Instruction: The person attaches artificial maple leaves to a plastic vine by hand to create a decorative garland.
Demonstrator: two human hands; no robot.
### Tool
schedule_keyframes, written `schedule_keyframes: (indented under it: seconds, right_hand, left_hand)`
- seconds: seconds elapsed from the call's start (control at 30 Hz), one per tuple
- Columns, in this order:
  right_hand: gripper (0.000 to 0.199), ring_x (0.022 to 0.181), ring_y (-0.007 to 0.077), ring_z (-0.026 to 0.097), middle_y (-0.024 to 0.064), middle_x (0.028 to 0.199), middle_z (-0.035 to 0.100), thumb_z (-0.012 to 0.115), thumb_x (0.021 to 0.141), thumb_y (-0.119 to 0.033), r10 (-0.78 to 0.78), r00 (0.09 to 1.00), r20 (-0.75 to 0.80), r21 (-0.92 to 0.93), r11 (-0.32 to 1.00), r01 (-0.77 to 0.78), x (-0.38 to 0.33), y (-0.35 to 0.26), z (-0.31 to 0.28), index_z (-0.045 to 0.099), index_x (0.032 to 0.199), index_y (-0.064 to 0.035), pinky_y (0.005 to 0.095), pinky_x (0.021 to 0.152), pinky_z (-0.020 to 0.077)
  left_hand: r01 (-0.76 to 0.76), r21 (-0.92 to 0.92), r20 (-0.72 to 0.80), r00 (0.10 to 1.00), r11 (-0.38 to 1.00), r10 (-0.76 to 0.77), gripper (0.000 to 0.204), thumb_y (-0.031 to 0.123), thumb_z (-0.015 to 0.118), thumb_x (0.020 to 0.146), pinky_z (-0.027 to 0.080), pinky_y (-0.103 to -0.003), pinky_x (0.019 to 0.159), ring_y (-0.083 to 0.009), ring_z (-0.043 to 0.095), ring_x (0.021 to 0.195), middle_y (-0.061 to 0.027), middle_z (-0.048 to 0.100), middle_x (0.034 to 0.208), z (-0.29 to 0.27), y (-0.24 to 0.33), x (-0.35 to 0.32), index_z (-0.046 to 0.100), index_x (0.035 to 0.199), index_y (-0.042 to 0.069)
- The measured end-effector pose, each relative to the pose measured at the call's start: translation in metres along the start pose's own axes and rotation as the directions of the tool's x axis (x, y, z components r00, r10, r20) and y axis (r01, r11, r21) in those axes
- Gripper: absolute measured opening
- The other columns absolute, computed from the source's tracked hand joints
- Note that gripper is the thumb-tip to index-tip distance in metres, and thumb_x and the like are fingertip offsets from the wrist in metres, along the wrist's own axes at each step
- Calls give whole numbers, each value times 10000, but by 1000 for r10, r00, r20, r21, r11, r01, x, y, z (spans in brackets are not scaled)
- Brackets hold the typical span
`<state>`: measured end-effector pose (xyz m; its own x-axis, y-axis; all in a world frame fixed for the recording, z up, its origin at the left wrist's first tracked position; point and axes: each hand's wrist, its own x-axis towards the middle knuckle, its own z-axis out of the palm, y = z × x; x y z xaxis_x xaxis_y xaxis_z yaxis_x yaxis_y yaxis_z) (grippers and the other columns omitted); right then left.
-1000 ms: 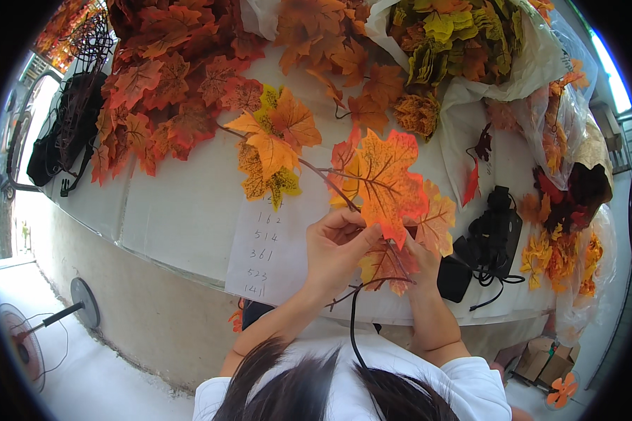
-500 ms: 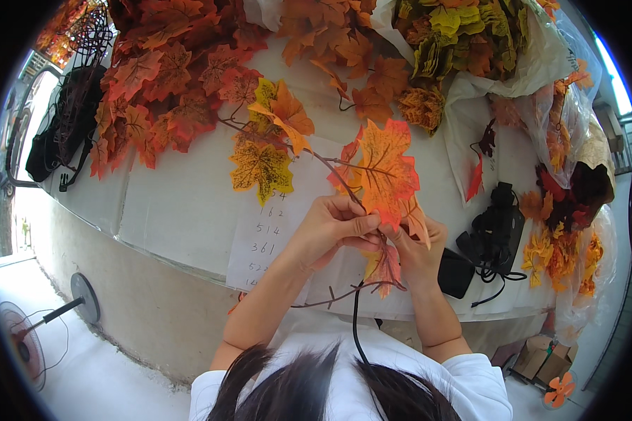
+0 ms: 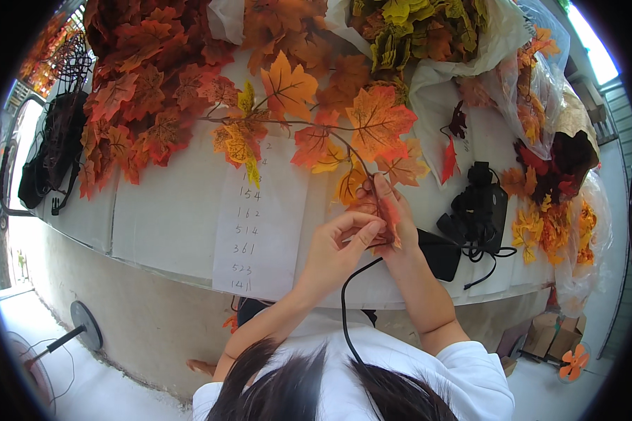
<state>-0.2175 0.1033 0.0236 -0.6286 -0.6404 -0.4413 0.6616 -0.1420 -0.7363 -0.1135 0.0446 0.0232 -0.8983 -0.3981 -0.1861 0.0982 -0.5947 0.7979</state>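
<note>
White table [image 3: 161, 217] | left hand [image 3: 338, 243]: fingertips together beside leaf [image 3: 393, 223] | right hand [image 3: 404, 237] upright, pinching branch [image 3: 288, 123]

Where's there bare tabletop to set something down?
Largest bare patch: the left of the white tabletop, bordered by the red-orange maple-leaf pile, the handwritten sheet and the near edge. A narrow strip lies between the sheet and the left hand. Crowded: the far side with orange leaves, the right with black straps and bagged leaves.

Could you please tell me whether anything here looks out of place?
A red leaf and a dark one lie apart from the red pile, right of the held branch, so they look stray. Otherwise, I see no clear spill or damage.
</note>
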Motion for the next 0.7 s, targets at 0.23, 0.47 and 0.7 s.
schedule_keyframes:
  seconds: [0.23,0.47,0.7]
  right_hand:
    - [203,674,100,523,20,742,522,545,815,-259,-117,992,-37,108,987,120,-4,5,-1,509,866,-66,221,592,436]
    - [108,681,61,493,36,759,528,582,779,-77,-766,642,-20,-457,578,676,-7,9,7,492,810,-26,193,602,414]
    - [83,731,77,483,49,831,514,582,747,17,-855,472,212,-460,339,821,-11,3,16,520,798,-6,190,645,392]
  left_hand:
    - [117,189,-79,991,975,-104,184,46,612,741,485,-211,637,-111,579,696,-94,574,851,2,27,-12,554,901,-22]
    - [-198,525,-95,953,828,288,224,4,636,695,459,-191,521,-68,549,597,-46,556,704,10,42,-31,556,905,3]
    - [-124,157,-226,961,980,158,143,66,503,819,446,-194,546,-81,540,595,-52,560,680,-11,58,-34,518,927,-27]
